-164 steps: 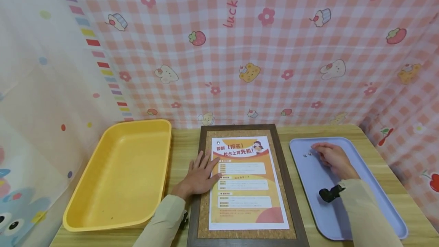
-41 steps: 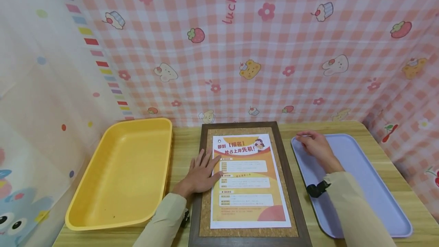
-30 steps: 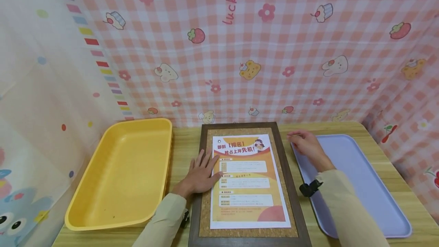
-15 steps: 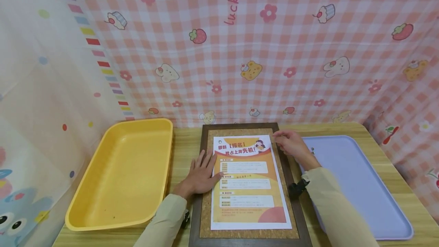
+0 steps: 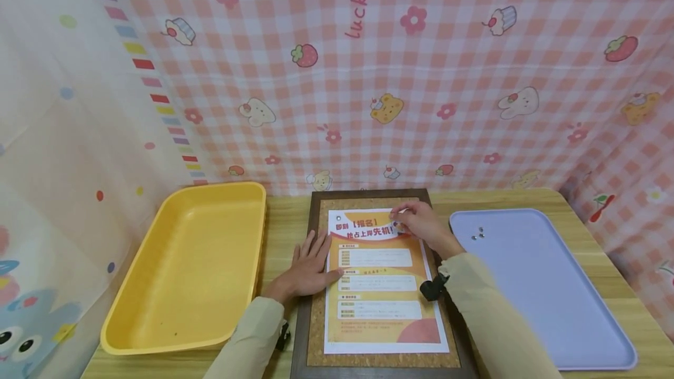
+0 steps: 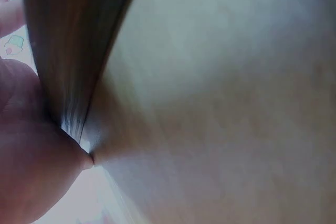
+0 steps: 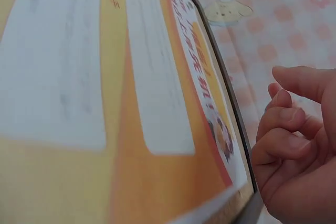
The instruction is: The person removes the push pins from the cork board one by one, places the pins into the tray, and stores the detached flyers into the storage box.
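Observation:
A printed orange and white poster (image 5: pixel 375 285) lies on a cork board (image 5: pixel 384 359) with a dark wooden frame (image 5: pixel 363 195). One small silver thumbtack (image 5: pixel 339 219) sits at the poster's top left corner. My left hand (image 5: pixel 305 271) rests with fingers spread across the frame's left side and the poster's left edge. Over the poster's top right part, my right hand (image 5: pixel 421 226) holds a pinch with its other fingers curled, as it came from the tacks; the tack is too small to make out. Several loose thumbtacks (image 5: pixel 478 234) lie on the lavender tray (image 5: pixel 542 297).
On the left stands a deep yellow bin (image 5: pixel 189 274) with a few dark specks at its bottom. All of it is on a wood-grain table (image 5: pixel 279 215). A pink checked cloth (image 5: pixel 337 86) hangs behind, and a pale curtain (image 5: pixel 58 133) hangs on the left.
My right hand has moved left from the tray and its tacks, across the board's right frame, to the poster's top right part. The left hand has stayed in place.

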Demonstrator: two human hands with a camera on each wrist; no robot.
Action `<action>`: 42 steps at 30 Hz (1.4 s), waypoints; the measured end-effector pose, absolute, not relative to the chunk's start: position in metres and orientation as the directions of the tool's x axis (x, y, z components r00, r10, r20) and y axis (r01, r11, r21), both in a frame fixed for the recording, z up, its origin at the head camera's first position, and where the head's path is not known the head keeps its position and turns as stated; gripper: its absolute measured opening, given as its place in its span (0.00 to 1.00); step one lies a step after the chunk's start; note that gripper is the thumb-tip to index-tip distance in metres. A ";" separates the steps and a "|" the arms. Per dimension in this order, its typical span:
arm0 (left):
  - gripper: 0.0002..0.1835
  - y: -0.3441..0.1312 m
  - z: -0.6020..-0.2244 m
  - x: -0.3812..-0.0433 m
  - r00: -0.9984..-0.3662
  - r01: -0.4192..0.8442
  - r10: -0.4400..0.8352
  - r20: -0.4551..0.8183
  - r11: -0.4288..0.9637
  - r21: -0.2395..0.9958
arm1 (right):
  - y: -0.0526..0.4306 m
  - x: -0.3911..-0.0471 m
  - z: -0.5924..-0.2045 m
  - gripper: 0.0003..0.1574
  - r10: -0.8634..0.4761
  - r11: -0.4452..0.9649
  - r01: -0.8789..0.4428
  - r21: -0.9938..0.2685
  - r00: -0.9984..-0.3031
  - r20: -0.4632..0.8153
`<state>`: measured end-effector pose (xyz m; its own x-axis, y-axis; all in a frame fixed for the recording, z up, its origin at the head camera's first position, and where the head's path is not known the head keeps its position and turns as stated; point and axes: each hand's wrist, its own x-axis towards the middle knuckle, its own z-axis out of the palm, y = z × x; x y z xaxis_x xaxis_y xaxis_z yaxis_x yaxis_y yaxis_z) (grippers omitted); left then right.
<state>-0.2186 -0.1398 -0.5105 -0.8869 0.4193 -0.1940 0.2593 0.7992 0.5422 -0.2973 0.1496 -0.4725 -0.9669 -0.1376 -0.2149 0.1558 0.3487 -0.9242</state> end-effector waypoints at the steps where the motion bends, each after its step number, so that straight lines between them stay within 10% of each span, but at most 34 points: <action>1: 0.48 -0.140 -0.511 -0.220 -0.887 0.255 0.417 -0.197 0.799 0.545 | 0.147 -0.297 -0.473 0.12 -0.147 0.354 0.146 -0.924 -0.967 -0.209; 42: 0.46 -0.143 -0.514 -0.224 -0.879 0.244 0.420 -0.224 0.801 0.547 | 0.056 -0.318 -0.494 0.16 -0.231 0.414 0.094 -0.906 -0.951 -0.204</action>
